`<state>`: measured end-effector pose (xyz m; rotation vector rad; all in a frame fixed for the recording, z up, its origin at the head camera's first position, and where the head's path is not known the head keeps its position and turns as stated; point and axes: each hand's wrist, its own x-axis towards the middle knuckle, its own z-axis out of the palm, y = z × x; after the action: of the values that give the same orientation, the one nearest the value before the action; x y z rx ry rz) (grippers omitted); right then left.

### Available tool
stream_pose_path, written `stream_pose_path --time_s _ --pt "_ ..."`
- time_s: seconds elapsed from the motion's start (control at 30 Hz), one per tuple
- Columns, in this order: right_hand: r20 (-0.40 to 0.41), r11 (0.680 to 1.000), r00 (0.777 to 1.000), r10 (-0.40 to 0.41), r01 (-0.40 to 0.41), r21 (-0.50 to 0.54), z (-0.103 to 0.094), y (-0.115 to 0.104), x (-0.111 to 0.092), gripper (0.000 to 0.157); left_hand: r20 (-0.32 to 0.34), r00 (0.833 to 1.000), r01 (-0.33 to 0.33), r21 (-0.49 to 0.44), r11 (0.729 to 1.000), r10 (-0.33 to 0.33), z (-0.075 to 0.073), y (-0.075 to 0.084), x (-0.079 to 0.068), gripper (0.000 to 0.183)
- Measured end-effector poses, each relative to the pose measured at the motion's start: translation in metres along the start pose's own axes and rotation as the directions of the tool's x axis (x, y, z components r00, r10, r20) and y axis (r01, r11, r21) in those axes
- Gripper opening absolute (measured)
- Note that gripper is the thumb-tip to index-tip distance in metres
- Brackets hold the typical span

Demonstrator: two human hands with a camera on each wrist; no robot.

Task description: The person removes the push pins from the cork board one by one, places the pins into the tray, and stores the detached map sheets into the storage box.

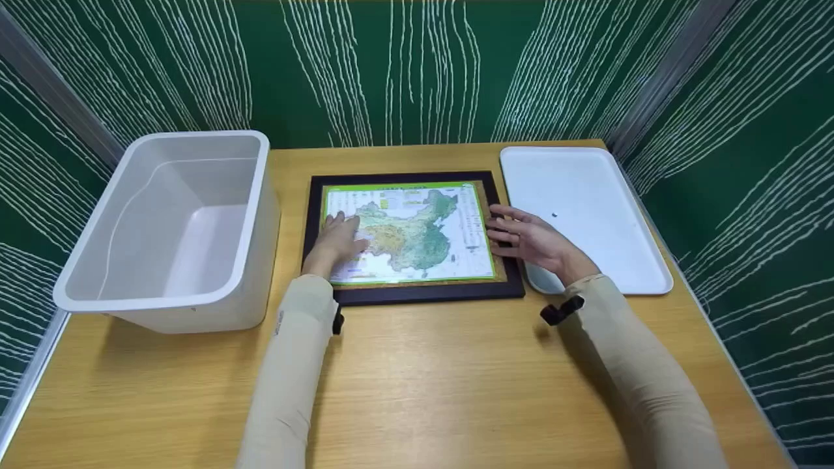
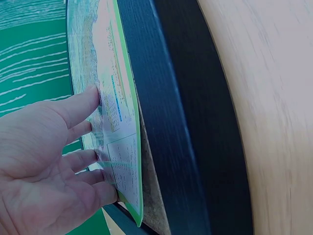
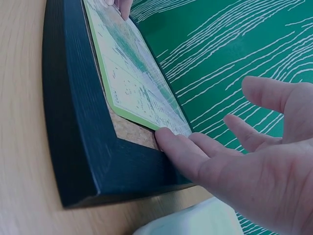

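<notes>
Wooden table (image 1: 417, 384) underneath, keep your flat left hand (image 1: 339, 238) pressing the map (image 1: 410, 231) while your open right hand (image 1: 531, 238) steadies the frame (image 1: 417, 296) at three o'clock.

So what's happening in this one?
A person has both hands on a map sheet lying in a dark-framed cork board on a wooden table. The left hand rests flat on the map's left part; the right hand touches its right edge with straight fingers. A white bin stands left, a white tray right.
</notes>
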<state>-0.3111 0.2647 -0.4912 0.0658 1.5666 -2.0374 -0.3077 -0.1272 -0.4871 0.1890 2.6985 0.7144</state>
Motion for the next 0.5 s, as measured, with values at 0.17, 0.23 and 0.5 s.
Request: stream_pose_path --time_s 0.17,0.23,0.5 --pt "0.007 1.0 1.0 -0.001 0.001 0.003 0.0003 0.0009 0.0005 0.062 -0.002 1.0 0.01 -0.007 1.0 -0.01 0.0013 -0.0009 0.0004 0.065" --pt "0.007 1.0 1.0 -0.001 0.001 0.003 0.0004 0.0009 0.0004 0.062 0.0 1.0 0.013 -0.013 1.0 -0.013 0.0017 -0.0012 0.0009 0.065" --pt "0.009 1.0 1.0 -0.003 0.003 0.018 -0.0011 0.0022 0.0 0.063 0.006 1.0 0.009 -0.019 1.0 -0.009 0.0012 -0.0008 0.0018 0.065"
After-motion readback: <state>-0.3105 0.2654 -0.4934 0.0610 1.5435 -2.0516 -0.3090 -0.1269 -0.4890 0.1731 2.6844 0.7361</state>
